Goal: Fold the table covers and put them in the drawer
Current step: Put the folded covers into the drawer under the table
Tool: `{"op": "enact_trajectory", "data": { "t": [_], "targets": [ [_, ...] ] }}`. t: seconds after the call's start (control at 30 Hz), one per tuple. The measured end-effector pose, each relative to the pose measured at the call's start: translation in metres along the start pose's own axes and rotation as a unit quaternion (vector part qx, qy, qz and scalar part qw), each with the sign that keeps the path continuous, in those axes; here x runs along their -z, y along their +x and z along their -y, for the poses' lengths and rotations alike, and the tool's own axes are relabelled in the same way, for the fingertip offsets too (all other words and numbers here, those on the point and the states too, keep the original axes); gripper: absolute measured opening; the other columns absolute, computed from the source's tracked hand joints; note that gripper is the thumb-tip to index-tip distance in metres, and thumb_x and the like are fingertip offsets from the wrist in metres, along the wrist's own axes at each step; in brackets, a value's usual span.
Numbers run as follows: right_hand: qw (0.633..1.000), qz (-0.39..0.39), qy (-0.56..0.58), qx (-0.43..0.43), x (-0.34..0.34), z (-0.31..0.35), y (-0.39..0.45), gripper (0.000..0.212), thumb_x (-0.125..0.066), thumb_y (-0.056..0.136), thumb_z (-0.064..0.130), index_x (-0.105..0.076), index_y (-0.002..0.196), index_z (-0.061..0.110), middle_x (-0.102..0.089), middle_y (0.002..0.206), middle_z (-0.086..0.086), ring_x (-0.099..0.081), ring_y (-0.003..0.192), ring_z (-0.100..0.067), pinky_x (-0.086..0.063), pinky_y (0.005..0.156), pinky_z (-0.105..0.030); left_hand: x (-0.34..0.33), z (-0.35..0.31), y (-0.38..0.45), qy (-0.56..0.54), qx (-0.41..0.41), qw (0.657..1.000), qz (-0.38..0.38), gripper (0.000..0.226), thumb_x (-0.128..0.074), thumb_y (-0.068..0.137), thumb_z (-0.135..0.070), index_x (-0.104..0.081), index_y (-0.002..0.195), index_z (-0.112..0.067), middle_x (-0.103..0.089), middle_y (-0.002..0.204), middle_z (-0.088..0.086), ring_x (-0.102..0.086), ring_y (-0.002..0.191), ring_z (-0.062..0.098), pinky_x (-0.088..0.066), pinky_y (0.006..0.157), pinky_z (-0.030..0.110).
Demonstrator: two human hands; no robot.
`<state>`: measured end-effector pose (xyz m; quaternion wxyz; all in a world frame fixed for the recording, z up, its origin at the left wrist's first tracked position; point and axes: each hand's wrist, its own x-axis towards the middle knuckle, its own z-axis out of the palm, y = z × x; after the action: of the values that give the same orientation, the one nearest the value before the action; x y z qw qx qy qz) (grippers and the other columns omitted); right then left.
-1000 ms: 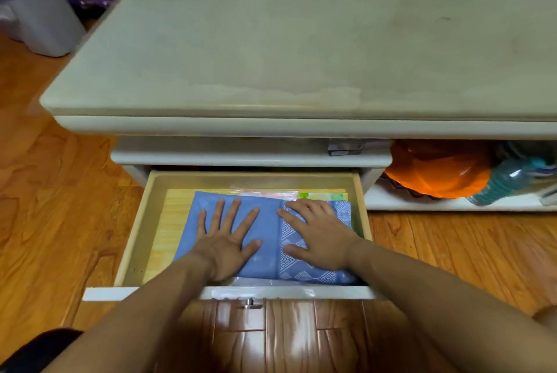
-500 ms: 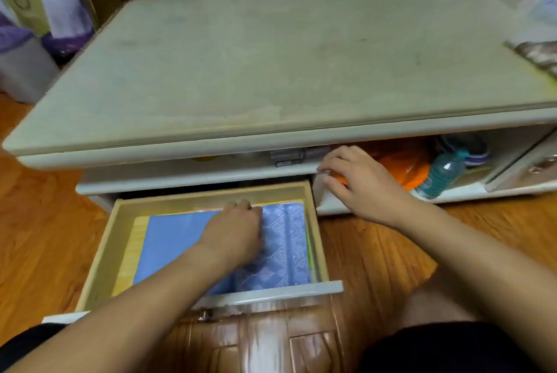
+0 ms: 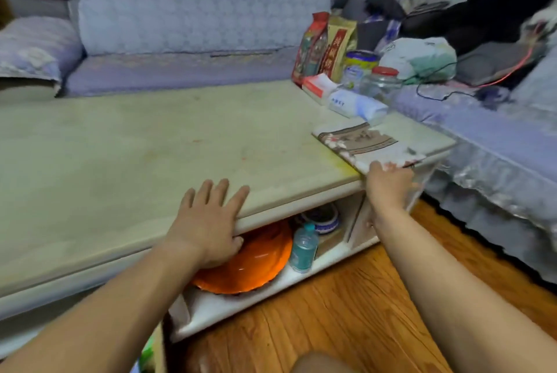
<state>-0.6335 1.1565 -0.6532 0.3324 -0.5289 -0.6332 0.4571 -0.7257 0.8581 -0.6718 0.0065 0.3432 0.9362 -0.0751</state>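
My left hand [image 3: 208,222] lies flat, fingers straight, on the near table [image 3: 150,146] edge for support. My right hand [image 3: 388,181] reaches the folded table cover [image 3: 361,140] at the table's right end, fingers seemingly pinching its near edge to pull it closer.

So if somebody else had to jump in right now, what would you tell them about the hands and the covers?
Left hand: fingers flat on the table top, thumb under its front edge, holding nothing.
Right hand: at the near edge of the folded patterned cover on the table's right end; the grip itself is blurred.
Drawer: only a corner shows at the bottom of the view, still open; its contents are out of view.
Done: this cover looks folded already.
Left: carry it to the drawer, lay it in, and shut the drawer.
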Motion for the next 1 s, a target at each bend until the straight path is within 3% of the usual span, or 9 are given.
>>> {"op": "enact_trajectory", "data": {
  "t": [0.07, 0.17, 0.4, 0.5, 0.6, 0.7, 0.77, 0.87, 1.0],
  "targets": [
    [0.959, 0.104, 0.198, -0.176, 0.003, -0.001, 0.035, 0.049, -0.065, 0.089, 0.048, -0.056, 0.127, 0.019, -0.064, 0.121, -0.008, -0.065, 0.1, -0.027, -0.061, 0.081, -0.045, 0.002, 0.0, -0.001, -0.008, 0.0, 1.0, -0.005, 0.099, -0.052, 0.088, -0.064, 0.016, 0.157, -0.042, 0.009, 0.17, 0.003, 0.006, 0.156, 0.032, -0.004, 0.126, 0.05],
    [0.931, 0.127, 0.285, -0.188, -0.006, 0.005, 0.064, 0.035, -0.065, 0.094, 0.029, -0.057, 0.127, 0.02, -0.07, 0.113, -0.006, -0.067, 0.073, -0.019, -0.053, 0.042, -0.027, 0.007, 0.002, 0.0, -0.019, 0.001, 1.0, 0.009, 0.098, -0.052, 0.09, -0.061, 0.017, 0.156, -0.043, 0.011, 0.17, 0.002, 0.008, 0.156, 0.03, -0.003, 0.126, 0.05],
    [0.896, 0.101, 0.405, -0.148, 0.007, 0.075, 0.016, 0.021, -0.041, 0.09, 0.004, -0.055, 0.103, 0.013, -0.052, 0.064, -0.004, -0.04, 0.031, -0.009, -0.028, 0.04, -0.013, 0.008, 0.002, 0.001, -0.058, 0.005, 0.998, -0.003, 0.091, -0.04, 0.083, -0.071, 0.005, 0.158, -0.045, 0.003, 0.17, 0.0, 0.005, 0.157, 0.027, -0.003, 0.126, 0.047],
    [0.843, 0.196, 0.487, -0.12, 0.021, 0.09, -0.048, 0.016, -0.043, 0.089, 0.003, -0.049, 0.085, 0.017, -0.047, 0.061, 0.0, -0.037, 0.035, -0.008, -0.024, 0.039, -0.014, 0.019, 0.001, -0.014, -0.269, -0.002, 0.962, -0.05, 0.066, -0.042, 0.081, -0.062, -0.048, 0.143, -0.041, -0.04, 0.157, -0.002, -0.027, 0.149, 0.022, -0.017, 0.123, 0.033],
    [0.806, 0.326, 0.489, -0.073, 0.031, 0.097, -0.123, 0.024, -0.044, 0.092, 0.003, -0.044, 0.074, 0.019, -0.043, 0.056, 0.003, -0.031, 0.039, -0.008, -0.021, 0.038, -0.017, 0.033, 0.004, -0.056, -0.707, 0.093, 0.694, -0.096, 0.024, -0.058, 0.099, -0.024, -0.072, 0.113, -0.011, -0.076, 0.105, 0.009, -0.071, 0.1, 0.023, -0.054, 0.101, 0.043],
    [0.754, 0.463, 0.456, -0.095, 0.033, 0.093, -0.194, 0.028, -0.047, 0.093, 0.007, -0.057, 0.07, 0.017, -0.043, 0.064, 0.001, -0.029, 0.039, -0.008, -0.019, 0.035, -0.019, 0.044, 0.047, -0.112, -0.924, 0.158, 0.349, 0.014, 0.068, -0.039, 0.103, -0.054, -0.065, 0.122, 0.006, -0.072, 0.112, 0.025, -0.075, 0.093, 0.036, -0.064, 0.073, 0.046],
    [0.711, 0.546, 0.42, -0.141, 0.032, 0.083, -0.24, 0.032, -0.047, 0.096, 0.01, -0.07, 0.073, 0.011, -0.058, 0.074, -0.004, -0.047, 0.042, -0.011, -0.032, 0.033, -0.017, 0.043, 0.099, -0.158, -0.947, 0.16, 0.277, 0.015, 0.085, -0.031, 0.099, -0.068, -0.062, 0.129, 0.005, -0.067, 0.127, 0.025, -0.072, 0.104, 0.037, -0.063, 0.075, 0.049],
    [0.648, 0.674, 0.317, -0.16, 0.017, 0.045, -0.299, 0.035, -0.05, 0.091, 0.01, -0.073, 0.116, 0.002, -0.072, 0.115, -0.019, -0.073, 0.097, -0.031, -0.063, 0.077, -0.039, 0.031, 0.162, -0.231, -0.931, 0.176, 0.318, -0.007, 0.073, -0.044, 0.095, -0.061, -0.067, 0.13, -0.001, -0.066, 0.13, 0.022, -0.07, 0.106, 0.034, -0.058, 0.091, 0.05],
    [0.677, 0.726, 0.118, -0.032, -0.025, -0.034, -0.368, 0.048, -0.066, 0.086, 0.007, -0.058, 0.133, 0.015, -0.07, 0.124, -0.012, -0.067, 0.116, -0.031, -0.052, 0.1, -0.051, -0.023, 0.195, -0.306, -0.807, 0.279, 0.516, -0.073, 0.032, -0.057, 0.098, -0.015, -0.065, 0.128, -0.005, -0.072, 0.117, 0.022, -0.074, 0.09, 0.03, -0.063, 0.074, 0.039]
  ]
}}
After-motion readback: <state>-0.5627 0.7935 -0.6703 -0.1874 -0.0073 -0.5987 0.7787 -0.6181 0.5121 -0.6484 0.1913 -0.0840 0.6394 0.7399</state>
